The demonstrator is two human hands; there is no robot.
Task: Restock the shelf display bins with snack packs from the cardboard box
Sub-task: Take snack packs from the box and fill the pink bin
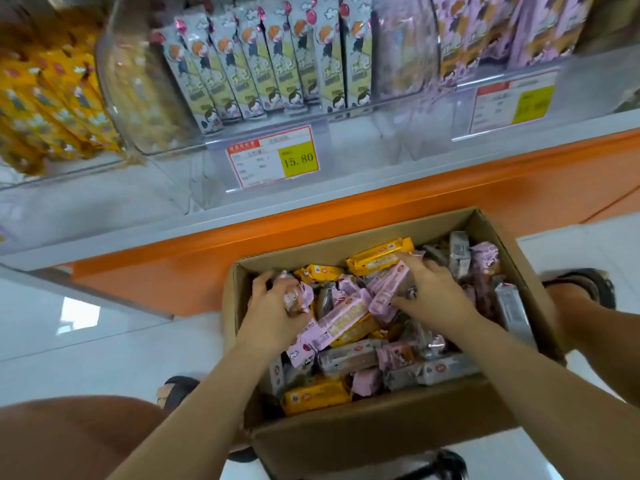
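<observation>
Reading clearly on the shelf edge is one price tag (273, 155), red-bordered, with "15.80" printed in a yellow patch; its smaller lines are too blurred to make out. A second price tag (512, 105) to the right has the same red and yellow layout, but its writing cannot be read.

Above the tags stand clear display bins. The middle bin (145, 98) holds a row of upright grey-green packs (277, 64), each printed with a cartoon child figure and large characters. The bin to its left is filled with yellow packs (52, 98), and the one to its right with pink-purple packs (485, 36).

Below the shelf's orange band (346, 216), the cardboard box (381, 441) sits open on the white floor (104, 358), filled with a loose jumble of pink, yellow and grey snack packs. Their small logos are not legible.

Both hands are inside the box. The left hand (273, 306), at the box's left side, curls its fingers around small pink packs (297, 296). The right hand (429, 292), near the middle, pinches a long pink pack (384, 296) between thumb and fingers, just in front of a yellow pack (379, 256) lying at the back.
</observation>
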